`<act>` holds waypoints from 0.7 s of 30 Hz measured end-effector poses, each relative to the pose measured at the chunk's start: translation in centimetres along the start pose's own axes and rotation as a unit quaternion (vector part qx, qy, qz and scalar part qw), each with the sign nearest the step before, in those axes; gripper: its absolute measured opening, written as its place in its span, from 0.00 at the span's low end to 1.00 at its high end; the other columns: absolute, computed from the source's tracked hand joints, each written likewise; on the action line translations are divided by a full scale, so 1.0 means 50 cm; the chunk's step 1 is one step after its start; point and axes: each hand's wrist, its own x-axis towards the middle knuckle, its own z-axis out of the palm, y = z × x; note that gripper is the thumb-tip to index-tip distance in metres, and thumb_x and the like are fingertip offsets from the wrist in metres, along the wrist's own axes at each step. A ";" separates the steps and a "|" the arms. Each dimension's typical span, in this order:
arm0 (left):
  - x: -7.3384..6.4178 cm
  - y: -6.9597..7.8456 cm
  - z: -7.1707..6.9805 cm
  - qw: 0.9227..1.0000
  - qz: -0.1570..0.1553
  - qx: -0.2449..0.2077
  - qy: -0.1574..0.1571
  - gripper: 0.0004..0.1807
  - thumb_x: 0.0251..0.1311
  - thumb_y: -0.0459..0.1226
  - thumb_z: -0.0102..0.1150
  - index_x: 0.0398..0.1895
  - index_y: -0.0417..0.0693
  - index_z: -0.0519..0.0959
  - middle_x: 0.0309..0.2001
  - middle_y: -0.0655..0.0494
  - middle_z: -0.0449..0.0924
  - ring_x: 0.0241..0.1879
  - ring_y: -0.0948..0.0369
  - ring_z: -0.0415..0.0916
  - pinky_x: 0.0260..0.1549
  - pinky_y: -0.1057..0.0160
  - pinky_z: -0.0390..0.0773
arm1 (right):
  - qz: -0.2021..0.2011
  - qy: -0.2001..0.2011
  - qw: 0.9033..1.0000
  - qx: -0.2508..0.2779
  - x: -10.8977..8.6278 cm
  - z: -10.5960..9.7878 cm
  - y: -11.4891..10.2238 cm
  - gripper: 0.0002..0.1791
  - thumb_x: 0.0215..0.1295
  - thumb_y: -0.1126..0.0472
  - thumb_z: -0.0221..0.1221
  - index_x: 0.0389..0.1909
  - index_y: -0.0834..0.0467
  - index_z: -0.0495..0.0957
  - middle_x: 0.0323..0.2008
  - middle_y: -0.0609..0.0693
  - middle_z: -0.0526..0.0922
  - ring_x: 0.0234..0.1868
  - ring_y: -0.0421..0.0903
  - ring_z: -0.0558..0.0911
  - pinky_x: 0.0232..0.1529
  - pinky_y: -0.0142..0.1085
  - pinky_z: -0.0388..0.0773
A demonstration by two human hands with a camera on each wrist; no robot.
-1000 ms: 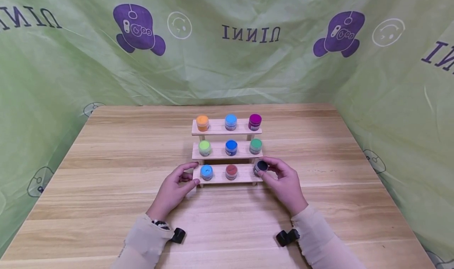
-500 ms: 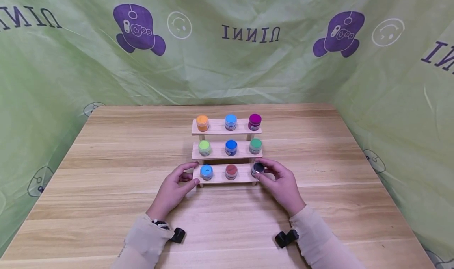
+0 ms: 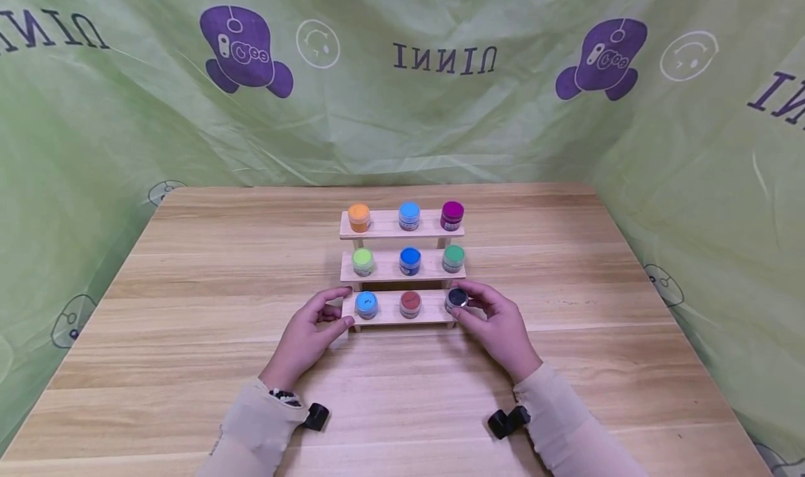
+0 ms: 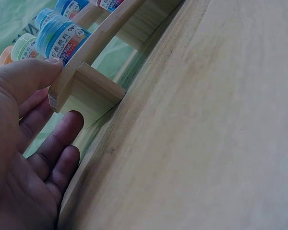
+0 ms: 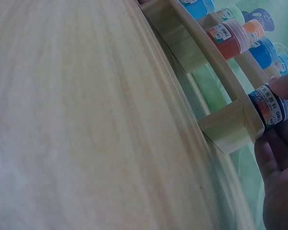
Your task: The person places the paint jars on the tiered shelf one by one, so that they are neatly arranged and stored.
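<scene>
A three-step wooden display stand (image 3: 388, 317) carries small paint jars in three rows. On the right end of its lowest step stands a black paint jar (image 3: 456, 299), which my right hand (image 3: 499, 327) pinches between thumb and fingers. The jar's label shows in the right wrist view, its base against the step. My left hand (image 3: 307, 339) grips the left end of the same step, thumb (image 4: 50, 67) at the front edge beside a light blue paint jar (image 3: 366, 305). Two lower fingers hang free below the step. A red-brown paint jar (image 3: 410, 304) sits mid-step.
The middle step holds lime (image 3: 363, 262), dark blue (image 3: 410, 261) and green jars (image 3: 453, 258). Orange (image 3: 359, 218), blue (image 3: 409, 216) and purple jars (image 3: 452, 216) stand on the top step. A green printed curtain (image 3: 402, 128) surrounds the wooden table (image 3: 207, 288) at the back and sides.
My right hand has shifted slightly left with the black paint jar, bringing it further onto the lowest step, then stayed still. The left hand has not moved.
</scene>
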 end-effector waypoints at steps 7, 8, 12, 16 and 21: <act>0.000 0.001 -0.001 1.000 -0.002 -0.002 0.000 0.25 0.62 0.36 0.70 0.62 0.52 0.78 0.61 0.56 0.78 0.46 0.56 0.79 0.47 0.62 0.80 | 0.001 -0.004 1.000 0.001 -0.001 -0.002 0.000 0.22 0.61 0.67 0.70 0.57 0.60 0.80 0.56 0.55 0.83 0.51 0.44 0.82 0.57 0.35 0.79; -0.001 0.002 -0.001 1.000 -0.002 -0.002 -0.001 0.25 0.61 0.36 0.70 0.62 0.52 0.78 0.61 0.56 0.78 0.46 0.56 0.79 0.47 0.63 0.80 | 0.002 -0.004 1.000 0.001 0.000 -0.001 0.000 0.22 0.61 0.67 0.70 0.57 0.59 0.80 0.56 0.54 0.83 0.52 0.44 0.82 0.57 0.35 0.79; -0.001 0.002 -0.001 1.000 -0.002 -0.001 0.000 0.25 0.62 0.36 0.70 0.62 0.52 0.77 0.61 0.55 0.78 0.46 0.57 0.78 0.47 0.63 0.80 | 0.004 -0.005 1.000 0.000 0.001 -0.001 0.000 0.23 0.60 0.66 0.70 0.57 0.59 0.80 0.56 0.53 0.83 0.52 0.44 0.82 0.56 0.33 0.79; 0.000 0.002 -0.002 1.000 0.002 0.000 0.000 0.25 0.62 0.37 0.70 0.63 0.52 0.77 0.61 0.55 0.78 0.47 0.56 0.79 0.48 0.62 0.80 | 0.003 0.004 1.000 0.007 0.002 -0.003 0.001 0.23 0.60 0.68 0.70 0.57 0.61 0.79 0.55 0.55 0.83 0.51 0.44 0.82 0.55 0.33 0.80; 0.001 0.003 -0.003 1.000 0.007 -0.007 0.000 0.25 0.62 0.37 0.70 0.63 0.50 0.77 0.61 0.53 0.78 0.50 0.55 0.79 0.51 0.56 0.80 | 0.003 0.038 0.999 0.005 0.003 -0.008 0.002 0.18 0.65 0.66 0.67 0.55 0.64 0.79 0.52 0.57 0.84 0.49 0.43 0.82 0.53 0.31 0.79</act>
